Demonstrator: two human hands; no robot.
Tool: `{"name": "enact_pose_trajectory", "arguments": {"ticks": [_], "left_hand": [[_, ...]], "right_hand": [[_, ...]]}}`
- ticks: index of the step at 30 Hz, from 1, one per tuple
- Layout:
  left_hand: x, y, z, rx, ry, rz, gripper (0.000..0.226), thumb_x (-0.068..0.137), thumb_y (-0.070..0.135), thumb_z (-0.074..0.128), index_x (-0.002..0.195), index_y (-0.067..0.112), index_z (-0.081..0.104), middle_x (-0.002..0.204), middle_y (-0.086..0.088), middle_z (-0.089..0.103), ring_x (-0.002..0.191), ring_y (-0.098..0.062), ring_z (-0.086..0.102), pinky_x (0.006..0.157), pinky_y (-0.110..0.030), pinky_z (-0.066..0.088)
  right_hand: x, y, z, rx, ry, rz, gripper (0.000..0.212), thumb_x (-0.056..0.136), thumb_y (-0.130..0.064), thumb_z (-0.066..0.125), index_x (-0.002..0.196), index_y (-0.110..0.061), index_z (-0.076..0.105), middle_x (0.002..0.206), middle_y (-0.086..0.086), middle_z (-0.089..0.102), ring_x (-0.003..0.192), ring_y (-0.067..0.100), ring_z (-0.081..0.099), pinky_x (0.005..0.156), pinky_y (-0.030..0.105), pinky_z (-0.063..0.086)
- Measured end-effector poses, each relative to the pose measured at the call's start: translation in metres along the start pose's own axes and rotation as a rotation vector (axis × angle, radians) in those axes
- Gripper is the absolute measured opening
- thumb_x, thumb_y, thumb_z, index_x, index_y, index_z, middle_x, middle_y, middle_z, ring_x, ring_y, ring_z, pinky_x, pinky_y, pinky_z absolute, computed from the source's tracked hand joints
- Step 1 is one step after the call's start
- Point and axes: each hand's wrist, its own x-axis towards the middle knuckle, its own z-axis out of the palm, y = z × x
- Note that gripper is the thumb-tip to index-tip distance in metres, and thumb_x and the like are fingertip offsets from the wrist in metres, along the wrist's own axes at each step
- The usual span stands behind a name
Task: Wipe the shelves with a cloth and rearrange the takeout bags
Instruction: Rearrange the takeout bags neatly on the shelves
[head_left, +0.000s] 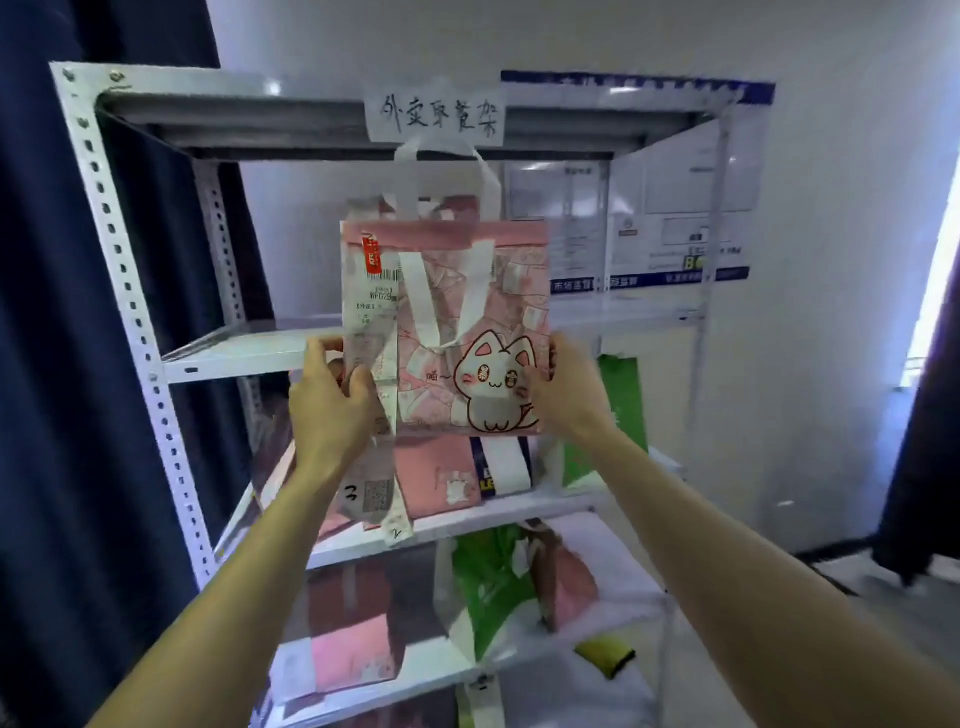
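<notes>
The left hand (330, 410) and right hand (569, 389) grip the pink bag (467, 312) by its lower sides, in front of the upper shelf (234, 351). The other bags (436, 478) lie untidy lower down, so rearranging seems unfinished. No cloth shows.

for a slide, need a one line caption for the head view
A pink cat bag held by the left hand and right hand before a shelf rack

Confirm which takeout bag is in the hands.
The pink cat-print fabric bag, held upright between the left hand and right hand; the rest sit on the lower shelves.
</notes>
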Motion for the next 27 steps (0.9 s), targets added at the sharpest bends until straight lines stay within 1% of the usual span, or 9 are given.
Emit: {"name": "enact_pose_trajectory", "arguments": {"ticks": [2, 5, 8, 10, 13, 15, 20, 23, 27], "left_hand": [[0.001, 0.018, 0.033, -0.025, -0.032, 0.025, 0.023, 0.102, 0.018, 0.066, 0.117, 0.032, 0.055, 0.108, 0.005, 0.079, 0.093, -0.018, 0.076, 0.084, -0.05, 0.064], [0.014, 0.042, 0.084, -0.088, -0.067, 0.063, 0.029, 0.103, 0.015, 0.066, 0.12, 0.035, 0.054, 0.112, 0.005, 0.079, 0.098, -0.019, 0.077, 0.088, -0.051, 0.065], [0.031, 0.058, 0.139, -0.146, -0.109, 0.089, 0.032, 0.105, 0.016, 0.064, 0.126, 0.037, 0.052, 0.115, 0.009, 0.077, 0.102, -0.018, 0.076, 0.09, -0.052, 0.064], [0.043, 0.066, 0.174, -0.183, -0.132, 0.091, 0.034, 0.105, 0.016, 0.063, 0.126, 0.04, 0.051, 0.112, 0.018, 0.075, 0.096, -0.007, 0.075, 0.086, -0.046, 0.065], [0.062, 0.075, 0.222, -0.2, -0.148, 0.123, 0.031, 0.106, 0.017, 0.065, 0.125, 0.036, 0.051, 0.111, 0.015, 0.075, 0.094, -0.005, 0.075, 0.083, -0.039, 0.065], [0.074, 0.08, 0.247, -0.196, -0.138, 0.157, 0.03, 0.105, 0.016, 0.067, 0.124, 0.033, 0.052, 0.109, 0.015, 0.075, 0.092, -0.001, 0.075, 0.08, -0.031, 0.063], [0.108, 0.087, 0.3, -0.137, -0.133, 0.158, 0.032, 0.104, 0.012, 0.069, 0.123, 0.03, 0.051, 0.109, 0.02, 0.07, 0.091, 0.007, 0.071, 0.077, -0.022, 0.062], [0.127, 0.086, 0.331, -0.084, -0.106, 0.12, 0.031, 0.105, 0.012, 0.067, 0.125, 0.028, 0.05, 0.111, 0.013, 0.073, 0.088, 0.005, 0.072, 0.076, -0.024, 0.063], [0.149, 0.086, 0.369, -0.035, -0.065, 0.073, 0.033, 0.105, 0.01, 0.067, 0.122, 0.03, 0.047, 0.097, 0.021, 0.066, 0.073, 0.019, 0.067, 0.056, -0.006, 0.052]], "right_hand": [[0.014, 0.02, -0.027, -0.036, 0.043, 0.016, 0.019, 0.101, -0.016, 0.066, 0.108, -0.029, 0.054, 0.093, -0.011, 0.07, 0.086, 0.011, 0.07, 0.066, 0.034, 0.057], [0.045, 0.046, -0.062, 0.01, 0.092, 0.033, 0.018, 0.101, -0.014, 0.065, 0.112, -0.025, 0.056, 0.098, -0.004, 0.073, 0.089, 0.017, 0.074, 0.074, 0.044, 0.065], [0.079, 0.072, -0.09, -0.002, 0.171, 0.02, 0.019, 0.102, -0.014, 0.065, 0.112, -0.027, 0.056, 0.098, -0.011, 0.071, 0.091, 0.013, 0.072, 0.07, 0.034, 0.062], [0.103, 0.086, -0.107, -0.024, 0.193, 0.021, 0.018, 0.102, -0.014, 0.063, 0.112, -0.027, 0.056, 0.099, -0.01, 0.071, 0.094, 0.017, 0.073, 0.071, 0.036, 0.061], [0.139, 0.106, -0.127, -0.055, 0.221, 0.03, 0.014, 0.103, -0.016, 0.062, 0.113, -0.024, 0.056, 0.099, -0.007, 0.07, 0.093, 0.019, 0.071, 0.082, 0.048, 0.063], [0.161, 0.119, -0.136, -0.071, 0.253, 0.013, 0.017, 0.103, -0.014, 0.061, 0.112, -0.027, 0.054, 0.097, -0.011, 0.067, 0.092, 0.016, 0.068, 0.083, 0.047, 0.063], [0.221, 0.148, -0.144, -0.069, 0.217, 0.002, 0.017, 0.103, -0.012, 0.057, 0.119, -0.018, 0.053, 0.103, 0.0, 0.068, 0.098, 0.027, 0.068, 0.085, 0.052, 0.061], [0.261, 0.169, -0.137, -0.077, 0.199, -0.03, 0.018, 0.104, -0.011, 0.057, 0.12, -0.017, 0.052, 0.107, 0.003, 0.069, 0.097, 0.028, 0.067, 0.078, 0.045, 0.059], [0.317, 0.195, -0.131, -0.022, 0.169, -0.092, 0.021, 0.105, -0.007, 0.051, 0.122, -0.018, 0.051, 0.1, -0.003, 0.065, 0.083, 0.014, 0.061, 0.058, 0.025, 0.041]]}}
